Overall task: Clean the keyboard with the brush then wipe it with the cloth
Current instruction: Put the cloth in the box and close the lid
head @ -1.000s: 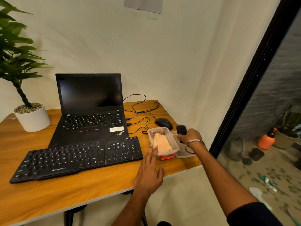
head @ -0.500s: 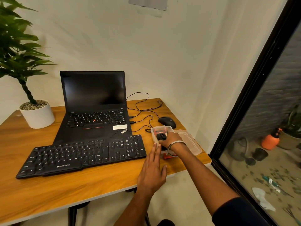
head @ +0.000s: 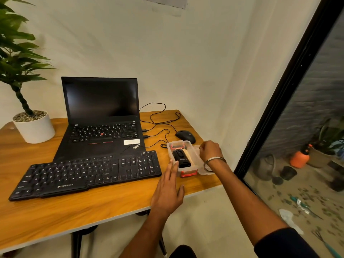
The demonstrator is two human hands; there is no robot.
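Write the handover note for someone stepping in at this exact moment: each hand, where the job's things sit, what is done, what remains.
Left hand: open, fingers straight against the clear box side.
Right hand: fingers curled over the lid lying beside the box; whether it grips the lid is unclear.
Black brush lies in the box on the cloth.
Keyboard sits left of the box, untouched now.
How far brushing and wiping have gone cannot be told.

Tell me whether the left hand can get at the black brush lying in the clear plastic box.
Probably yes. The left hand rests open against the clear plastic box, whose top is open, and the black brush lies uncovered on top. The right hand sits off to the side.
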